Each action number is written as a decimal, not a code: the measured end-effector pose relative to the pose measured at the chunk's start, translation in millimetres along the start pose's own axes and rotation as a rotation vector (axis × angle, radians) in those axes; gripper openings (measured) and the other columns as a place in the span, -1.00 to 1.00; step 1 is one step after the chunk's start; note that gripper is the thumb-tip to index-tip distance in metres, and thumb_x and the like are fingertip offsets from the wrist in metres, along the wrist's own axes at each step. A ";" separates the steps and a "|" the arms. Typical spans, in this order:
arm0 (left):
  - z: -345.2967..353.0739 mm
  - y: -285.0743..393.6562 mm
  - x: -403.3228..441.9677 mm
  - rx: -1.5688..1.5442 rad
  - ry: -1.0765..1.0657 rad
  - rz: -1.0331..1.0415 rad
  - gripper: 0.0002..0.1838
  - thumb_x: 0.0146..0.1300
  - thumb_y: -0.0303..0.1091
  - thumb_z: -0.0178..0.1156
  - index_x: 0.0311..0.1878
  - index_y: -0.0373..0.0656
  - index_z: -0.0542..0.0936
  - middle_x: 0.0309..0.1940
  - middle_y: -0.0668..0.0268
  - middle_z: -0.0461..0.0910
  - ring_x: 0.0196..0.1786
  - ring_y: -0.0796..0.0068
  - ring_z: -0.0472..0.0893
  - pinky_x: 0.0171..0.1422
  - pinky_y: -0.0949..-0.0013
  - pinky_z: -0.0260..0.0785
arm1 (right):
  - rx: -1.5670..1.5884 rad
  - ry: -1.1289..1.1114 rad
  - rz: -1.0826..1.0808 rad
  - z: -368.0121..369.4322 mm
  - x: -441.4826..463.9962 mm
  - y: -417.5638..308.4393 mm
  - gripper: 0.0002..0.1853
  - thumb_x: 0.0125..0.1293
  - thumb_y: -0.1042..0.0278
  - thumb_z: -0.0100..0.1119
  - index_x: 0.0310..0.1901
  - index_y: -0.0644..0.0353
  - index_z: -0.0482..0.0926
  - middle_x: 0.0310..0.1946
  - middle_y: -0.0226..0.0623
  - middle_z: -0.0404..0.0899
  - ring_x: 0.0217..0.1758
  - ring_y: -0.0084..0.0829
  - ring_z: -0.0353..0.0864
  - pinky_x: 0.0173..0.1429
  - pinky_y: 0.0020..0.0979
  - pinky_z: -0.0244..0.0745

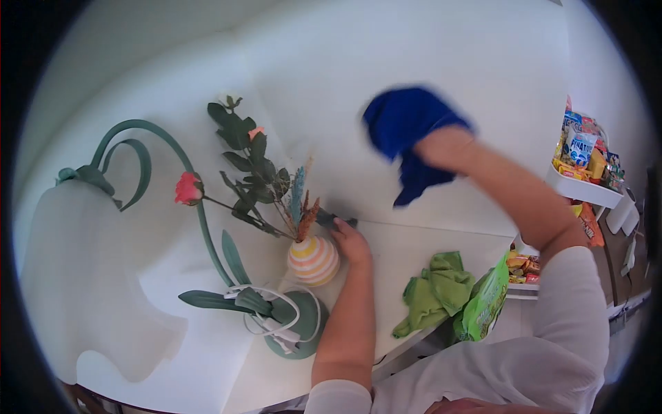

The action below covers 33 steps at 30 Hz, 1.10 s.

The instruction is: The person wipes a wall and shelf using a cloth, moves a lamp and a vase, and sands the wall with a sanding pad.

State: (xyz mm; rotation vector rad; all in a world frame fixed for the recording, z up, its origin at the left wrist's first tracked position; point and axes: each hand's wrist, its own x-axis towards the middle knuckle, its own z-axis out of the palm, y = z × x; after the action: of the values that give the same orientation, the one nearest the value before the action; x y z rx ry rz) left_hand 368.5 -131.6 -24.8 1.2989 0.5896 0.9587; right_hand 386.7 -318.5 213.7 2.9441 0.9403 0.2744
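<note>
A dark blue cloth (414,121) is bunched under my right hand (445,148), whose fingers close on it against the white wall panel. One corner of the cloth hangs down, and its edges are blurred. Lower down, my left hand (352,241) grips a dark grey flat object (329,218) at the back of the white shelf; its kind is hard to make out. Just left of that hand stands a round striped vase (314,261) in yellow, pink and white, holding leafy stems (254,155) and dried sprigs. A pink rose (187,188) leans out to the left.
At the left is a green lamp with a curved stem, a large white shade (89,276) and a round base (296,331) wrapped in white cable. A green cloth (441,286) lies beside a bright green packet (486,300). Snack packets fill a white bin (586,186) at right.
</note>
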 end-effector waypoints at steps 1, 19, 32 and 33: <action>1.2 -2.0 -0.7 -0.005 0.008 -0.013 -0.29 0.36 -0.01 -0.21 0.23 -0.58 0.06 0.20 -0.32 0.13 0.27 -0.08 0.21 0.33 0.24 0.06 | -0.199 0.136 0.056 -18.9 -2.2 21.5 -0.66 0.24 0.22 -0.24 -0.27 0.14 0.59 -0.25 -0.03 0.58 -0.18 -0.10 0.59 -0.08 -0.13 0.45; -3.3 -29.3 13.5 0.228 -0.005 0.125 -0.33 0.35 -0.01 -0.20 0.22 -0.51 0.12 0.19 -0.27 0.17 0.26 -0.09 0.20 0.34 0.20 0.00 | 0.518 0.305 -0.583 154.7 104.7 -80.0 -0.62 0.20 0.40 -0.04 0.09 0.15 0.41 0.09 -0.17 0.39 0.16 -0.28 0.37 0.23 -0.38 0.25; 10.1 -15.2 0.6 -0.021 -0.027 0.181 -0.40 0.36 -0.05 -0.17 0.17 -0.49 0.20 0.11 -0.23 0.28 0.16 -0.04 0.32 0.22 0.20 0.14 | 0.207 0.767 -0.546 -29.2 188.1 -89.3 -0.69 0.29 0.20 -0.10 -0.22 0.33 0.47 -0.32 0.01 0.53 -0.28 -0.05 0.53 -0.12 -0.24 0.44; 9.4 -24.1 4.5 0.026 -0.017 0.214 -0.38 0.36 -0.04 -0.17 0.18 -0.49 0.19 0.12 -0.24 0.27 0.17 -0.04 0.31 0.24 0.21 0.13 | 0.241 0.726 -0.532 -24.7 187.8 -98.0 -0.69 0.29 0.21 -0.11 -0.19 0.33 0.46 -0.30 0.01 0.52 -0.25 -0.05 0.53 -0.10 -0.24 0.43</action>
State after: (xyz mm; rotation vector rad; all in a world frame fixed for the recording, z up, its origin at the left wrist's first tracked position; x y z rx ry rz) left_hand 384.7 -132.5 -45.5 1.4129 0.4570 1.1165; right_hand 476.7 -130.3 258.5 2.6322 1.8860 1.3164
